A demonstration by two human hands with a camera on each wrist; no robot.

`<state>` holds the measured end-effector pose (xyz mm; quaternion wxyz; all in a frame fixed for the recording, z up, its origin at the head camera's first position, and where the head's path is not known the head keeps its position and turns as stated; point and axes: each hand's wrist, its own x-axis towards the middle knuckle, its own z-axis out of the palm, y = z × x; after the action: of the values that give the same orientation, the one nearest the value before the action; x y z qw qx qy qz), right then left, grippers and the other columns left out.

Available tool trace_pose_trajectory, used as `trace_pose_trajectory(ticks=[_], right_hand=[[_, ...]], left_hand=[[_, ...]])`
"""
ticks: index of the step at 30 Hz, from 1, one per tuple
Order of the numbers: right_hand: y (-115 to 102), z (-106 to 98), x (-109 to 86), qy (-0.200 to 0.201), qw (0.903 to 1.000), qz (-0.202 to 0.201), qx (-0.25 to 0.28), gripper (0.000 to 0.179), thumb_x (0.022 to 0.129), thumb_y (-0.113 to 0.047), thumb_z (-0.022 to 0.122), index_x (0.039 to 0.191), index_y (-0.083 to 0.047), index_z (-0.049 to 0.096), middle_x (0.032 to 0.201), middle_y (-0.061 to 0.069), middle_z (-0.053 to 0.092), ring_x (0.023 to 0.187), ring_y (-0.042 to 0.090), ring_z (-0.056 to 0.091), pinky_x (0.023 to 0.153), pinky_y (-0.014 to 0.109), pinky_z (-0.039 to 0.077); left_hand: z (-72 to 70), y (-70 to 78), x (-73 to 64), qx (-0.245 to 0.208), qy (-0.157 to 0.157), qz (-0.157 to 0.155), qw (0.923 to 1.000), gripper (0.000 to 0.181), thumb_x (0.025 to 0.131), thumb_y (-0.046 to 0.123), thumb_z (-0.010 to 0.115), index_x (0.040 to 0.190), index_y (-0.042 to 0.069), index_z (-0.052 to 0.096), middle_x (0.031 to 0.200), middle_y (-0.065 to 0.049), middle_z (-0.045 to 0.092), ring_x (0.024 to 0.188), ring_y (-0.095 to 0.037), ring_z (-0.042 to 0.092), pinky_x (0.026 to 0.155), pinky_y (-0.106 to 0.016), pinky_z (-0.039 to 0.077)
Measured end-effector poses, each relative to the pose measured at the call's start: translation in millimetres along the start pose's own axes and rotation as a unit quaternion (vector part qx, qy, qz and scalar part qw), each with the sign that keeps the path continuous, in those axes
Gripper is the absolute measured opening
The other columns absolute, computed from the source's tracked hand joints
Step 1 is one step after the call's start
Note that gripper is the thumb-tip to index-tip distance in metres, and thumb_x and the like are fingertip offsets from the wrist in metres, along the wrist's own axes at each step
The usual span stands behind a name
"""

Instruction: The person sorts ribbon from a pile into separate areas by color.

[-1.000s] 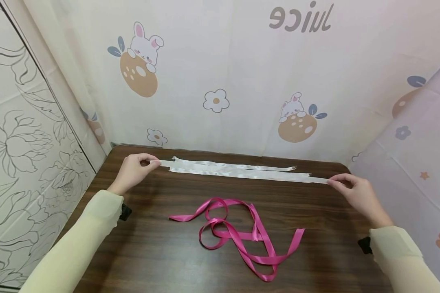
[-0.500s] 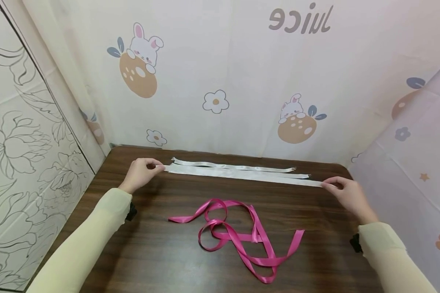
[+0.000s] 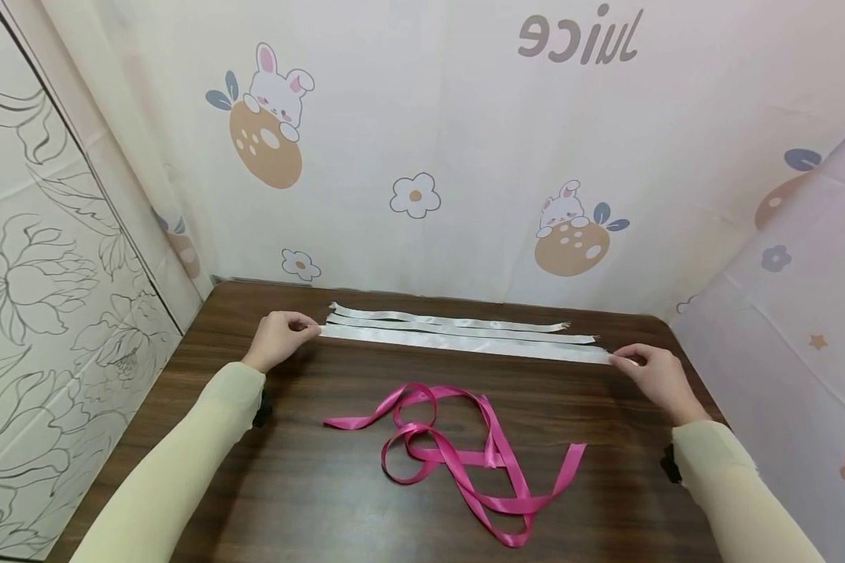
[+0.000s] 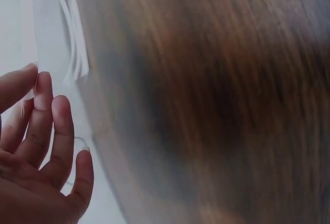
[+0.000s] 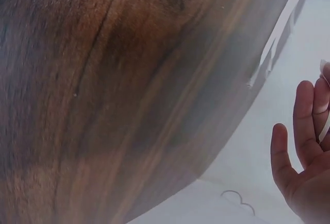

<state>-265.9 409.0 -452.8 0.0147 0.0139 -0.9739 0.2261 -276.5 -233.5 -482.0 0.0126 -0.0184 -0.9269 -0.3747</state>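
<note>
My left hand (image 3: 278,338) pinches the left end of a white satin ribbon (image 3: 465,344) between thumb and fingertips. At the other end, my right hand (image 3: 655,378) pinches the ribbon the same way, so it is stretched straight. Just behind it, a second white ribbon (image 3: 465,331) and a third white ribbon (image 3: 451,320) lie roughly parallel, with frayed ends. In the left wrist view, the held ribbon (image 4: 29,23) runs up from the thumb of the left hand (image 4: 44,147). The right wrist view cuts off part of the right hand (image 5: 309,147).
A long pink satin ribbon (image 3: 514,477) lies in loose loops on the dark wooden table (image 3: 289,469), nearer the person. Behind the table hangs a printed curtain (image 3: 479,141). A flower-patterned panel (image 3: 35,274) stands at the left.
Both hands have come nearer the person and closer together, lowering the held white ribbon. It overlapped the middle ribbon before; now it is in front of it. The pink ribbon has not moved.
</note>
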Motion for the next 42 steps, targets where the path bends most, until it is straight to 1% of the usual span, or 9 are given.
trace_pose_trajectory(ticks=[6,9,17,21,23,26,33,37,42], right_hand=[[4.1,6.9,3.2,-0.01,0.9999,0.007,-0.003,0.038,0.103,-0.037,0.063,0.112,-0.001,0.073,0.116,0.03,0.07,0.091,0.031,0.062,0.069,0.032,0.045],[5.6,10.5,4.5,-0.011,0.9999,0.008,-0.002,0.037,0.103,-0.034,0.063,0.111,0.0,0.073,0.117,0.03,0.07,0.094,0.035,0.064,0.07,0.034,0.047],[10.4,18.9,9.0,-0.01,0.9999,0.014,0.001,0.037,0.103,-0.033,0.062,0.111,0.002,0.072,0.116,0.03,0.07,0.097,0.039,0.066,0.075,0.046,0.053],[11.5,22.7,12.9,-0.015,0.9996,0.025,0.003,0.036,0.103,-0.032,0.063,0.11,0.002,0.072,0.117,0.03,0.07,0.092,0.034,0.064,0.072,0.04,0.051],[11.5,24.5,14.6,-0.02,0.9991,0.038,0.0,0.037,0.102,-0.033,0.063,0.111,0.001,0.072,0.117,0.029,0.07,0.088,0.031,0.062,0.069,0.035,0.047],[10.6,26.6,16.7,-0.025,0.9977,0.063,-0.004,0.036,0.102,-0.035,0.063,0.111,0.0,0.072,0.115,0.028,0.07,0.087,0.029,0.06,0.067,0.034,0.044],[7.9,30.5,20.2,-0.031,0.9943,0.1,-0.019,0.036,0.101,-0.035,0.063,0.112,-0.001,0.07,0.118,0.029,0.068,0.098,0.039,0.063,0.075,0.052,0.045],[7.1,32.3,22.6,-0.031,0.9929,0.113,-0.022,0.034,0.1,-0.033,0.064,0.112,-0.002,0.07,0.119,0.028,0.068,0.1,0.041,0.063,0.078,0.056,0.045],[10.2,34.9,26.3,-0.027,0.9924,0.117,-0.028,0.034,0.099,-0.033,0.067,0.111,-0.002,0.069,0.118,0.028,0.068,0.1,0.042,0.063,0.079,0.057,0.045]], left_hand=[[12.3,-3.9,4.1,0.0,-0.001,-0.016,0.9999,0.02,0.095,0.027,0.075,0.099,0.008,0.08,0.101,-0.012,0.078,0.089,-0.023,0.062,0.078,-0.032,0.048],[16.7,-4.2,5.2,0.006,0.004,-0.024,0.9997,0.021,0.094,0.027,0.075,0.097,0.008,0.08,0.097,-0.011,0.078,0.089,-0.024,0.064,0.079,-0.035,0.05],[24.6,-3.6,9.3,0.03,0.022,-0.043,0.9984,0.02,0.091,0.03,0.075,0.092,0.01,0.081,0.091,-0.007,0.079,0.09,-0.026,0.069,0.084,-0.044,0.054],[26.8,-2.8,10.8,0.05,0.024,-0.056,0.9969,0.022,0.09,0.033,0.075,0.092,0.011,0.08,0.094,-0.008,0.079,0.097,-0.031,0.07,0.091,-0.05,0.052],[28.0,-1.4,11.7,0.058,0.025,-0.062,0.9961,0.022,0.09,0.033,0.075,0.092,0.011,0.081,0.097,-0.008,0.079,0.101,-0.033,0.07,0.095,-0.054,0.049],[30.2,1.4,13.2,0.069,0.025,-0.066,0.9952,0.022,0.089,0.033,0.076,0.092,0.012,0.081,0.099,-0.009,0.08,0.104,-0.036,0.07,0.096,-0.057,0.046],[34.5,2.2,15.4,0.077,0.031,-0.077,0.9936,0.022,0.088,0.033,0.078,0.091,0.011,0.08,0.1,-0.011,0.079,0.104,-0.037,0.07,0.096,-0.057,0.043],[35.4,1.3,16.2,0.076,0.035,-0.08,0.9933,0.024,0.087,0.034,0.08,0.092,0.011,0.079,0.099,-0.011,0.079,0.103,-0.037,0.069,0.097,-0.058,0.042],[34.8,0.1,16.0,0.073,0.034,-0.08,0.9935,0.026,0.086,0.035,0.081,0.093,0.011,0.078,0.096,-0.01,0.08,0.102,-0.036,0.069,0.097,-0.058,0.041]])
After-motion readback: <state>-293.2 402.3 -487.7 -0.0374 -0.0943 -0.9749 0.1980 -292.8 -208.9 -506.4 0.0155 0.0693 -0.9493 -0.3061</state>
